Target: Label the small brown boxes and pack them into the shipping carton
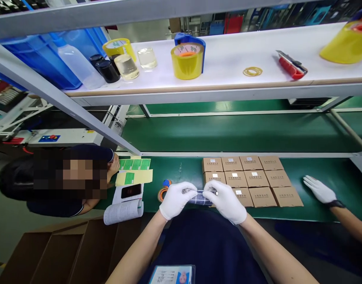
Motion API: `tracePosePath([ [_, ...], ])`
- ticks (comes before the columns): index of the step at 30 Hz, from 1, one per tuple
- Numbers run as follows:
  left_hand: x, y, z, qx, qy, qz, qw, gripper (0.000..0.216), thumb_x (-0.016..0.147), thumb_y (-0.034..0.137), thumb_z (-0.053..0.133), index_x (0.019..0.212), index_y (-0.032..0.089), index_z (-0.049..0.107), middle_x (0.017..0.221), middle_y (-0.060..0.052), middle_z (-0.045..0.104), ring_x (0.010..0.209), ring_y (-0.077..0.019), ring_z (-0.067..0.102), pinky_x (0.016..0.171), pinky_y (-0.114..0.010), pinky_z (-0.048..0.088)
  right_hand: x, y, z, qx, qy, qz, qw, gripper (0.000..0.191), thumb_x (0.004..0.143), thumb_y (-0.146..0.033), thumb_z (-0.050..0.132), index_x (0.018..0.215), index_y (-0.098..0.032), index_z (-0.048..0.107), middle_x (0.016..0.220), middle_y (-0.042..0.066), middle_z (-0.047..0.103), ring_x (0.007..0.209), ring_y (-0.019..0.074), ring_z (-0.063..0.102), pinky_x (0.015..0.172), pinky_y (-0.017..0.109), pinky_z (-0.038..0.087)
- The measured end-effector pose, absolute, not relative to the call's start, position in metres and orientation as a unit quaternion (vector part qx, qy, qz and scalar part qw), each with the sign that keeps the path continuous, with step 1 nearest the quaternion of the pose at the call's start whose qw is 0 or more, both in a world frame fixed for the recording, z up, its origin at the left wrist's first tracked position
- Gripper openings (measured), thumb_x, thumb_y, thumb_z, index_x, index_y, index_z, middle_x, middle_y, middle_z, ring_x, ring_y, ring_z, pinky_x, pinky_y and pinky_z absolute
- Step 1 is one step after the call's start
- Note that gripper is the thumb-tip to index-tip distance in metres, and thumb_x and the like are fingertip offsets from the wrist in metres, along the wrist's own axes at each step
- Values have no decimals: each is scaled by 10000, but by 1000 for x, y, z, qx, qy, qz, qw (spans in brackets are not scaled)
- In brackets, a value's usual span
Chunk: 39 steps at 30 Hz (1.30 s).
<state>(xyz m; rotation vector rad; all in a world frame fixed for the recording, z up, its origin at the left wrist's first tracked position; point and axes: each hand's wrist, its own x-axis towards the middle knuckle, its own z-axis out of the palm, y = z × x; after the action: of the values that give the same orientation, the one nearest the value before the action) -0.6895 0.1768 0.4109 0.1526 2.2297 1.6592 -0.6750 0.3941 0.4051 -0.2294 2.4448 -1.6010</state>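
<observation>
White gloves cover both of my hands. My left hand [177,200] pinches the left end of a dark blue piece with white grid lines [200,198], which may be a roll or sheet of labels. At its other end, my right hand [226,200] has thumb and fingers closed on the upper edge. The piece is held level close to my body, its ends hidden by the gloves. Small brown cardboard boxes [247,179] stand in rows beside and behind my right hand, several with white stickers. An orange tape roll with a blue part [162,193] lies by my left hand.
At left, a person [71,177] leans by green label sheets [133,164], a phone [131,191] and papers [124,211]. Another person's gloved hand [320,189] rests at right. The shelf above holds yellow tape [187,65], a red cutter [292,67], bottles and a blue bin [36,59].
</observation>
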Motion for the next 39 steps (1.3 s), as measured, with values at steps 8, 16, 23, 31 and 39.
tracePosePath([
  [8, -693, 180, 402, 6, 752, 634, 183, 217, 853, 388, 743, 889, 179, 787, 909, -51, 788, 866, -217, 714, 805, -310, 567, -672, 389, 399, -28, 834, -543, 91, 126, 946, -349, 622, 907, -238, 668, 837, -18, 680, 780, 168, 614, 764, 306, 481],
  [16, -696, 180, 400, -28, 764, 626, 152, 243, 845, 414, 728, 890, 186, 797, 934, -64, 800, 907, -251, 728, 821, -348, 585, -672, 400, 398, -62, 873, -478, -75, 190, 1002, -295, 549, 1063, -263, 726, 1106, 75, 690, 1058, 255, 647, 938, 419, 536],
  [23, -696, 185, 402, -64, 744, 641, 178, 306, 867, 456, 714, 933, 172, 808, 963, -78, 798, 956, -268, 721, 848, -357, 572, -663, 396, 399, -100, 883, -413, -199, 184, 990, -222, 589, 1027, -297, 753, 1075, 80, 663, 1065, 275, 613, 938, 481, 523],
  [31, -692, 187, 402, -27, 756, 626, 190, 295, 882, 447, 693, 926, 178, 808, 985, -75, 798, 958, -268, 714, 869, -366, 559, -667, 376, 402, -89, 873, -467, -110, 524, 1019, -184, 498, 1519, -341, 494, 1051, 40, 723, 995, 232, 669, 940, 442, 553],
  [39, -688, 188, 399, 2, 746, 635, 198, 331, 945, 423, 617, 1057, 181, 814, 1080, -85, 792, 1056, -283, 699, 950, -397, 558, -657, 360, 390, -120, 834, -496, -208, 666, 999, -124, 531, 1587, -398, 380, 1340, 45, 680, 1156, 250, 680, 1025, 507, 580],
])
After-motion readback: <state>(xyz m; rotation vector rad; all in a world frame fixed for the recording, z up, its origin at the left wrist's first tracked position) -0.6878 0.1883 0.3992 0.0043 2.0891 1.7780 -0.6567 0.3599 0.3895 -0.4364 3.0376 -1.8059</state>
